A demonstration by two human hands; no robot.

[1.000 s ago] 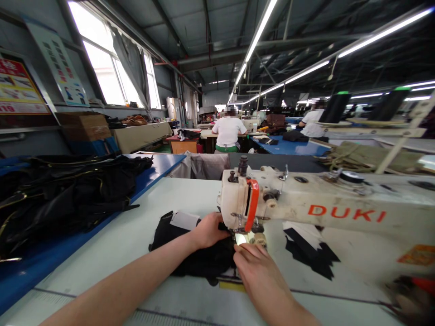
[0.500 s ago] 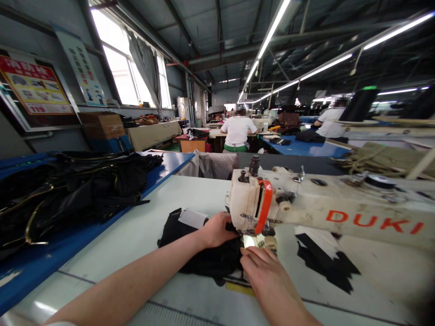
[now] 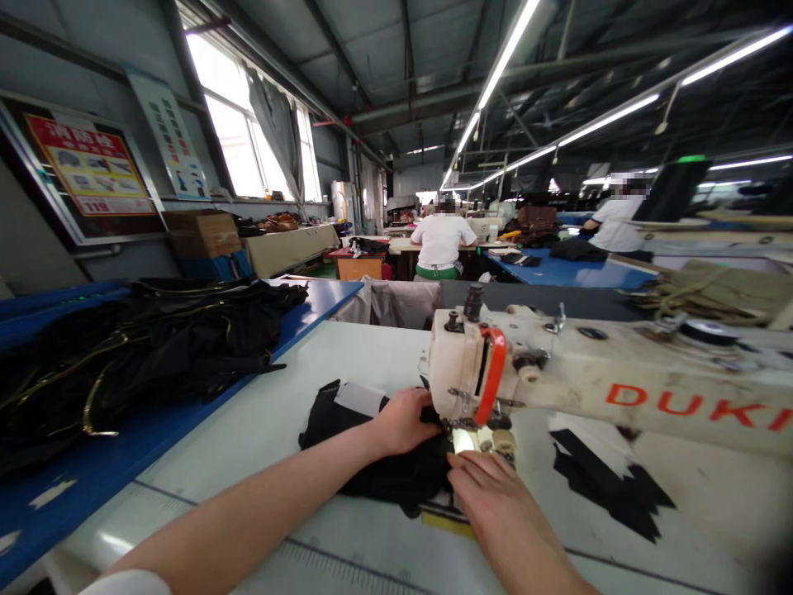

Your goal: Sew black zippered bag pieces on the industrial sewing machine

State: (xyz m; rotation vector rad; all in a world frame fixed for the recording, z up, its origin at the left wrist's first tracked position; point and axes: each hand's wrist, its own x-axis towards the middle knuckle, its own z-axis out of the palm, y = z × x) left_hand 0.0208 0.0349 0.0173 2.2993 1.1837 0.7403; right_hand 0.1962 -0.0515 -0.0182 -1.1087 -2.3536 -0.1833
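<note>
A cream sewing machine (image 3: 576, 376) marked DUKI reaches across the white table (image 3: 266, 413) from the right. Under its head lies a piece of black fabric (image 3: 384, 471) with a white patch (image 3: 360, 398) at its far edge. My left hand (image 3: 402, 420) rests on the fabric just left of the needle, fingers curled down onto the cloth. My right hand (image 3: 492, 500) lies on the fabric in front of the lit needle area, fingers pressed together towards the presser foot.
A heap of black garments (image 3: 136, 347) with gold trim lies on a blue table at the left. Black and white cut pieces (image 3: 610, 475) lie right of the needle. Two people in white shirts sit at tables further back. Olive fabric (image 3: 712, 293) is at the right.
My head has turned, so everything has shifted a little to the right in view. Both hands stay on the black fabric at the needle.
</note>
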